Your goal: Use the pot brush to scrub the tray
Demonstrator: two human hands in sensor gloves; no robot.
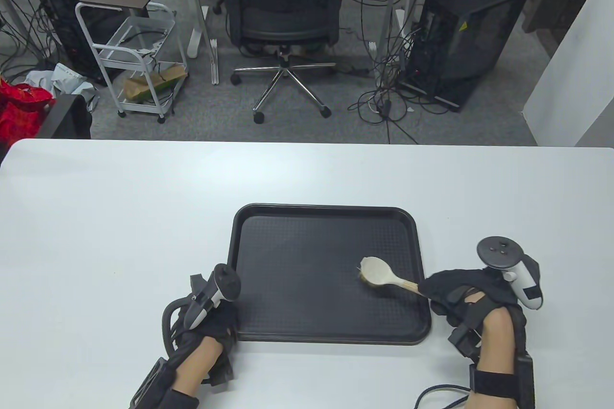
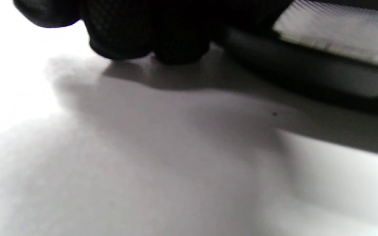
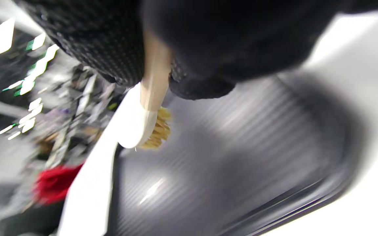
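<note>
A black tray (image 1: 307, 246) lies on the white table (image 1: 120, 217). A pot brush with a pale wooden head (image 1: 376, 272) rests bristles-down on the tray's right part. My right hand (image 1: 448, 291) grips its handle just outside the tray's right rim. In the right wrist view the handle (image 3: 154, 75) runs out from between my gloved fingers (image 3: 110, 49), with the straw bristles (image 3: 158, 131) over the tray (image 3: 241, 147). My left hand (image 1: 213, 325) holds the tray's near-left corner. Its curled fingers (image 2: 149, 42) touch the table beside the rim (image 2: 307, 75).
Beyond the table's far edge stand an office chair (image 1: 283, 1), a white wire cart (image 1: 139, 59), computer towers (image 1: 460, 40) and loose cables on the floor. A red bag (image 1: 19, 107) lies at the far left.
</note>
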